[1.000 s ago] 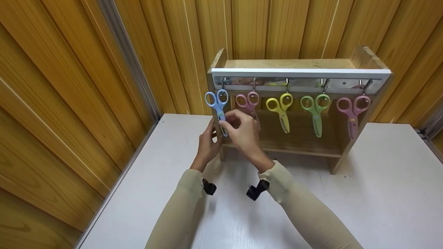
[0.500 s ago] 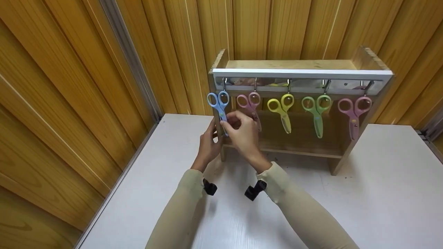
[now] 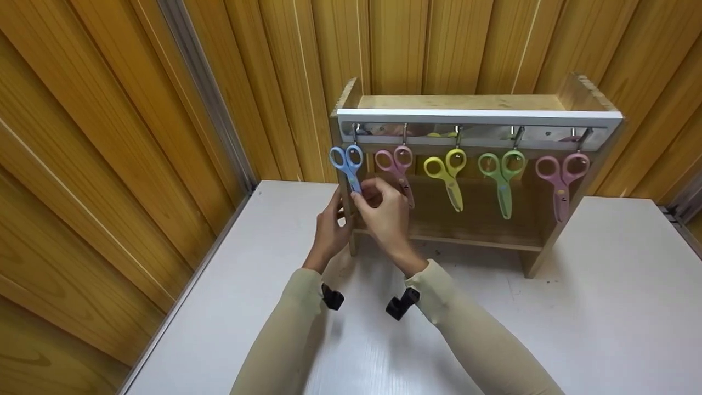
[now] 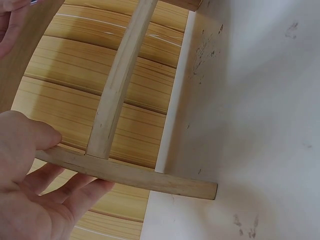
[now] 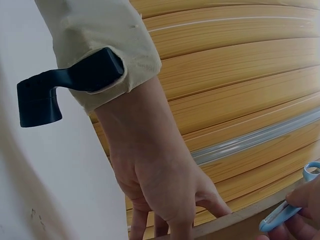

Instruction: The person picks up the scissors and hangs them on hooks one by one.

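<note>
Blue scissors (image 3: 352, 174) hang by one handle loop at the leftmost hook of a wooden rack (image 3: 471, 240). My right hand (image 3: 388, 213) pinches their blade end between thumb and fingers; the tip is hidden. In the right wrist view, part of the same blue scissors (image 5: 280, 217) shows in the right hand (image 5: 306, 212). My left hand (image 3: 330, 229) holds the rack's left side panel, lower down and to the left. The left wrist view has that hand (image 4: 30, 185) with its thumb on one face of the panel and fingers on the other.
To the right hang pink scissors (image 3: 396, 167), yellow scissors (image 3: 447, 178), green scissors (image 3: 502, 178) and another pink pair (image 3: 560, 181). Their hooks stick out of a metal strip (image 3: 482, 131). The rack stands on a white table (image 3: 603, 307) before wood-panelled walls (image 3: 449, 44).
The blue scissors tilt slightly more, and their blade tip, seen before, is covered by my right hand. The right hand shifts a little; my left hand keeps its hold on the panel.
</note>
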Demonstrator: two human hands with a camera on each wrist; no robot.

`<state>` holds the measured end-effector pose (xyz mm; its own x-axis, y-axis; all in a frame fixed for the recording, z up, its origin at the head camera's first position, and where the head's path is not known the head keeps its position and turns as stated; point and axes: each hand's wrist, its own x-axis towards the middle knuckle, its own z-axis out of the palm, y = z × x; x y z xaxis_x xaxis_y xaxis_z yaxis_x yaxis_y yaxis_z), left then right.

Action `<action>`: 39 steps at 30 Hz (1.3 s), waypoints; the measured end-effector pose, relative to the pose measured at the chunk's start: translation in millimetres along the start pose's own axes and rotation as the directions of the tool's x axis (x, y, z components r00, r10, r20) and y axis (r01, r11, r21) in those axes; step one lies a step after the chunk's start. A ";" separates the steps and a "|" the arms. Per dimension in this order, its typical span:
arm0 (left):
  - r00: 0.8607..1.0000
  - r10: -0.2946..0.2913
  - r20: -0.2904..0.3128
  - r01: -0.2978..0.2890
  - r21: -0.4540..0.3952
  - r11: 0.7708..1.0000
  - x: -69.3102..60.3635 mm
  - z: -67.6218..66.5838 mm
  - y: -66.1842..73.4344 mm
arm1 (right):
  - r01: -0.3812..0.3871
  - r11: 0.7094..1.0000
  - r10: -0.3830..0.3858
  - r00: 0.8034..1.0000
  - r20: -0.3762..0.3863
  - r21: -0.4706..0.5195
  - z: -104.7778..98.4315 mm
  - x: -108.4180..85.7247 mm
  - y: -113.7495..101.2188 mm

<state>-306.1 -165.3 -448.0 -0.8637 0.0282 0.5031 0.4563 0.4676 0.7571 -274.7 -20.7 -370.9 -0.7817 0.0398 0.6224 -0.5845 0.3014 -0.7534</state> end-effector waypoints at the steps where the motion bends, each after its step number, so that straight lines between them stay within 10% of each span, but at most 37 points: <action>1: 1.000 -0.004 0.001 0.004 0.000 1.000 0.1 0.0 -0.1 | 0.001 1.000 -0.001 1.000 0.000 -0.002 0.2 -0.6 1.0; 39: 1.000 0.015 -0.004 -0.015 -0.009 1.000 0.4 0.4 -0.5 | -0.005 0.999 0.004 0.999 -0.034 -0.036 6.6 -9.7 15.7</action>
<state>-306.8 -165.2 -448.4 -0.8560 0.0320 0.5160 0.4712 0.4590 0.7532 -277.7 -22.6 -390.2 -0.7762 0.0730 0.6263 -0.5722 0.3354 -0.7484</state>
